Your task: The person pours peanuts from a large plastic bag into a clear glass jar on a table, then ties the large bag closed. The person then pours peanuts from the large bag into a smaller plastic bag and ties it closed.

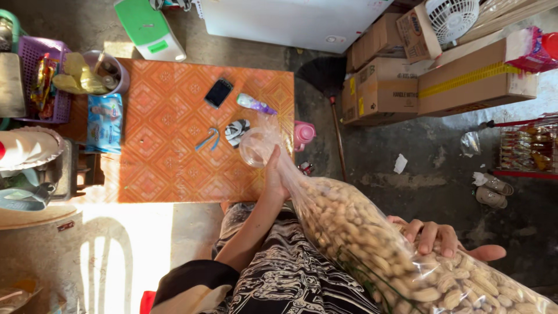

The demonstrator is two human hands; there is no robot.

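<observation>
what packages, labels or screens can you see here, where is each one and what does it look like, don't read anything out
Clear plastic bag of peanuts: on the lap, held by left hand and right hand.
Phone: dark screen, lying on the orange table.
Blue wipes pack: table's left edge.
Brown cardboard boxes: stacked on the floor, upper right, yellow labels.

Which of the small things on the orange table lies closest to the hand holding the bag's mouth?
The clear plastic cup, right beside the left hand.

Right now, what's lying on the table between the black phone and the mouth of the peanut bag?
In the head view, a small purple-and-white tube and a black-and-white patterned pouch lie between the phone and the bag mouth on the orange table.
</observation>
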